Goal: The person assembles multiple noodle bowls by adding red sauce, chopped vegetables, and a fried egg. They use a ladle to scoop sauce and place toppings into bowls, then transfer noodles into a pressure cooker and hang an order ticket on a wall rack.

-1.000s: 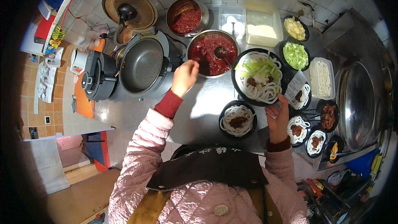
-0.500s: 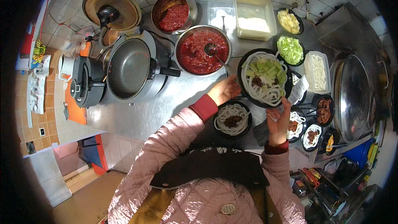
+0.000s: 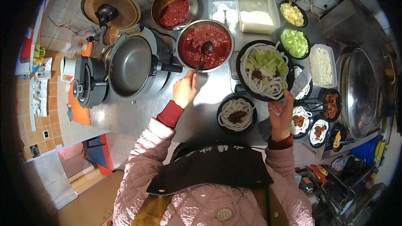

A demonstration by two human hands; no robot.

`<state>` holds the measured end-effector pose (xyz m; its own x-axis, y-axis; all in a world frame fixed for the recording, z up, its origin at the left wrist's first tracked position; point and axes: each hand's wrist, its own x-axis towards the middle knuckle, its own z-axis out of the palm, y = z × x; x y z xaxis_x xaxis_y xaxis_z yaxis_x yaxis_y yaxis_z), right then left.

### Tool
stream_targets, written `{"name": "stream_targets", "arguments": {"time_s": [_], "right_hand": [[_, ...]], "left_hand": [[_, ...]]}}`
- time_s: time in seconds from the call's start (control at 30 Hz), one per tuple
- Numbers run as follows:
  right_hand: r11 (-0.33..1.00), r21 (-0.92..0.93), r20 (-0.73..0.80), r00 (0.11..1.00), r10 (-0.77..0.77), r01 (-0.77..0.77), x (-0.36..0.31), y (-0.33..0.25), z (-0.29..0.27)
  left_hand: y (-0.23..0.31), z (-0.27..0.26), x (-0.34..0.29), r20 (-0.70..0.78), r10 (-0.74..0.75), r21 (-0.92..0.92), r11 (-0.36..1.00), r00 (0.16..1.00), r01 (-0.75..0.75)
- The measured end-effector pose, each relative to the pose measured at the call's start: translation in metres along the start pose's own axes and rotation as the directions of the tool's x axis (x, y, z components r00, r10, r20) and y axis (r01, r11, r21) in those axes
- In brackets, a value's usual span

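- The left hand (image 3: 184, 88) reaches for the ladle (image 3: 202, 54), fingers loosely curled near the handle's lower end; whether they touch it I cannot tell.
- The ladle leans in the steel bowl of red sauce (image 3: 192, 26) on the desk (image 3: 138, 115): rigid, probably slick near the scoop, so the dry handle end looks the best hold.
- The right hand (image 3: 281, 117) pinches the near rim of the big black noodle bowl (image 3: 240, 75); loaded, it is likely heavy and tips easily.
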<state>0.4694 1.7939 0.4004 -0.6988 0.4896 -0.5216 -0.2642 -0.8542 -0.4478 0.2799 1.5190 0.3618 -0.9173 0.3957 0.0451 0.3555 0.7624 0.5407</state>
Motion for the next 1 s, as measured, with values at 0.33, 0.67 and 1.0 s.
{"name": "stream_targets", "arguments": {"time_s": [0.33,0.67,1.0], "right_hand": [[0.998,0.034,0.120,0.992,0.044,-0.049,0.001,-0.007,-0.006],[1.000,0.012,0.055,0.998,0.024,-0.025,-0.002,-0.006,0.001],[0.999,-0.047,0.023,0.999,0.026,-0.025,0.003,-0.004,-0.006]], "left_hand": [[0.027,0.011,-0.006,0.041,0.130,0.129,0.982,0.991,-0.135],[0.027,0.012,0.006,0.070,-0.016,0.120,0.993,0.997,0.008],[0.011,0.027,0.008,0.127,-0.073,-0.415,0.902,0.989,0.120]]}}
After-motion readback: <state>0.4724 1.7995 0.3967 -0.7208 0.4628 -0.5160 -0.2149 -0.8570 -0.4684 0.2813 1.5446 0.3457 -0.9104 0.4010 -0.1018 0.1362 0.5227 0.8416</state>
